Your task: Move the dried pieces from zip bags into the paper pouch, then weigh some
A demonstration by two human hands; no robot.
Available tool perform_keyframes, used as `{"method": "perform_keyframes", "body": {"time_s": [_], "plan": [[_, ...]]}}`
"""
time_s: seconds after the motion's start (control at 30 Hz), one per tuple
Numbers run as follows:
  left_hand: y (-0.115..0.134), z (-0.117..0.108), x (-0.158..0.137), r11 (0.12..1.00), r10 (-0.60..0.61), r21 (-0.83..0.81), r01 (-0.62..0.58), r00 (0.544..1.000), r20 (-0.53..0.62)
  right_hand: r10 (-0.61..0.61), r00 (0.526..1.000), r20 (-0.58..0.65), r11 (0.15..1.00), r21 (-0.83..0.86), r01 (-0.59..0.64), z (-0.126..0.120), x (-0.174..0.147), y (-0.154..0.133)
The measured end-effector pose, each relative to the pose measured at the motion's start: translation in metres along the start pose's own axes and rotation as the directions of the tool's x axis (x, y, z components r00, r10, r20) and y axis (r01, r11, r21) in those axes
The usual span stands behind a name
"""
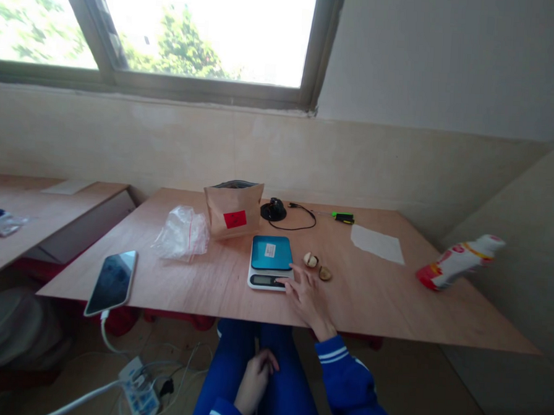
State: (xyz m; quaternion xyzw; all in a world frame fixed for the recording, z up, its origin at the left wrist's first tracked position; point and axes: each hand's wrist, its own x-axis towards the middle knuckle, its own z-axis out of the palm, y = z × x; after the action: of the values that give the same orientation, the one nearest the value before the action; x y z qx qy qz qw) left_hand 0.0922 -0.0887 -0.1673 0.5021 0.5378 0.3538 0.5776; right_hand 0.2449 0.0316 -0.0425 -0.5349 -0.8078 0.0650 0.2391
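Note:
A white kitchen scale (270,283) with a blue-green weighing plate (261,251) lies near the front edge of the table. My right hand (306,296) rests at its lower right corner, fingers spread, one fingertip touching the control strip beside the display. Nothing is held in it. Just right of the scale sit a round cream-and-brown piece (310,259) and a hollow brown shell-like piece (325,273), too small to name surely. Below the table, my left hand (255,378) lies in my lap with loosely bent fingers, partly hidden, and no object shows in it.
Behind the scale stand an opened brown paper pouch (221,214) and a black round-based device (274,210) with a cable. Around them are a clear plastic bag (183,233), a charging phone (112,282), screwdrivers (343,218), white paper (377,244) and a tilted red-and-white bottle (457,263).

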Motion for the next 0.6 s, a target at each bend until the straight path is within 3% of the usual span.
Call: {"method": "perform_keyframes", "body": {"time_s": [0.37, 0.47, 0.6], "plan": [[0.000, 0.005, -0.002, 1.000, -0.018, -0.001, 0.018, 0.998, -0.063, -0.055, 0.997, -0.057, 0.998, -0.034, 0.053, 0.005, -0.004, 0.007], [0.001, 0.006, -0.003, 1.000, -0.006, 0.008, 0.007, 0.999, -0.054, -0.067, 0.985, -0.159, 0.997, 0.032, 0.073, 0.008, -0.005, 0.012], [0.001, 0.009, -0.003, 0.999, 0.009, 0.035, -0.007, 0.999, -0.048, 0.042, 0.930, -0.365, 0.992, 0.129, 0.006, 0.015, -0.005, 0.021]]}}
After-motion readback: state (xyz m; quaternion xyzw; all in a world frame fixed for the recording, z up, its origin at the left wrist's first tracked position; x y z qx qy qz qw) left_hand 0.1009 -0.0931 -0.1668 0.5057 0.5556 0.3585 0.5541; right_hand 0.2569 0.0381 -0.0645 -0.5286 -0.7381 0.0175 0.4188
